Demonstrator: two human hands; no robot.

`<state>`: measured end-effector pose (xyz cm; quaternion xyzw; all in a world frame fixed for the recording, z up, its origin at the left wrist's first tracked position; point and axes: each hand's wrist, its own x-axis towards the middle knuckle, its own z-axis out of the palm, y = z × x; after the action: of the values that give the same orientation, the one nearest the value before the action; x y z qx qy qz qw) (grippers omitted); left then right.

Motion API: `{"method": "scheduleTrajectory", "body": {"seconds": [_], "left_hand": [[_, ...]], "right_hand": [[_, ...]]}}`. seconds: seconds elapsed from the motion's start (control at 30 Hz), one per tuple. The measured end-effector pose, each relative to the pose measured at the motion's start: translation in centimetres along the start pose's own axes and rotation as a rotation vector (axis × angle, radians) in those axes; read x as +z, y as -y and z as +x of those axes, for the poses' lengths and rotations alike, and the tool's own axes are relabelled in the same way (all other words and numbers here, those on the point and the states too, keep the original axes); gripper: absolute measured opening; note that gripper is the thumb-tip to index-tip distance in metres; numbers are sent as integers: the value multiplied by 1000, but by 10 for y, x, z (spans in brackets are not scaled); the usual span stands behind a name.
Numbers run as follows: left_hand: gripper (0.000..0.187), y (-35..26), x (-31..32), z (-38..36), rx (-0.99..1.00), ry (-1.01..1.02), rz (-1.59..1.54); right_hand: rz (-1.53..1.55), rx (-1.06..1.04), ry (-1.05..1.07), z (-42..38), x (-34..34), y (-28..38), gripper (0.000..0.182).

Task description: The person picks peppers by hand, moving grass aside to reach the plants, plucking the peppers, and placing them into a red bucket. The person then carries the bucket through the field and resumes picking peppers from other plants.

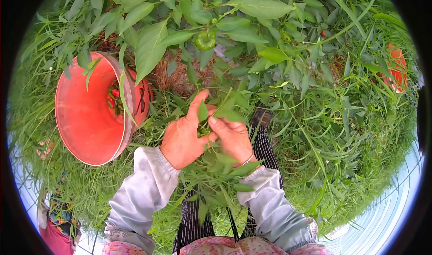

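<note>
Both hands meet at the centre of the head view, among the leaves of a pepper plant. My left hand (183, 140) has its index finger stretched upward, while its thumb and lower fingers close around a small green pepper (204, 130), mostly hidden. Close beside it on the right, my right hand (231, 140) pinches a leafy green stem (220, 109) between thumb and fingers. Above the hands, another green pepper (205, 39) hangs on the plant. A red bucket (83, 113) lies tilted to the left, with red and green peppers inside.
A second orange-red container (397, 70) stands at the far right in the grass. Pepper plants with broad leaves (261, 4) fill the top. A person in red trousers (56, 237) is at the lower left. A dark shoe (261, 116) shows below the plants.
</note>
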<state>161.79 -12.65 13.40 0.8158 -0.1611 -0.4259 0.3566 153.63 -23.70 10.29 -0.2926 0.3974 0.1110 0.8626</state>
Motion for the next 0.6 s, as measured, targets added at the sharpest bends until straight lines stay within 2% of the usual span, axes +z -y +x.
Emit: {"method": "scheduleTrajectory", "body": {"seconds": [0.03, 0.13, 0.23, 0.33, 0.37, 0.4, 0.47, 0.57, 0.6], "left_hand": [[86, 4, 3, -2, 25, -26, -44], [85, 6, 0, -12, -63, 36, -27], [82, 2, -2, -18, -190, 145, -271], [74, -13, -23, -24, -511, 482, -596], [68, -7, -14, -42, -584, 423, -484], [64, -6, -17, -54, -586, 358, -548], [56, -6, -39, -70, -581, 240, -662], [42, -16, -80, -79, -429, -50, -654], [37, -21, -90, -83, -383, -168, -567]], "right_hand": [[14, -62, -27, 0, 4, 1, 19], [82, -86, -25, -7, 7, -5, 13], [42, -104, -103, -3, 5, -19, 11], [112, -104, -279, -1, 1, -5, 10], [174, -156, -339, 3, -11, 11, 12], [238, -232, -318, 10, -25, 17, 13], [161, -209, -244, 3, -16, 12, 12], [55, -49, -147, 2, 1, -2, 12], [-130, -93, -58, 5, 4, -5, 12]]}}
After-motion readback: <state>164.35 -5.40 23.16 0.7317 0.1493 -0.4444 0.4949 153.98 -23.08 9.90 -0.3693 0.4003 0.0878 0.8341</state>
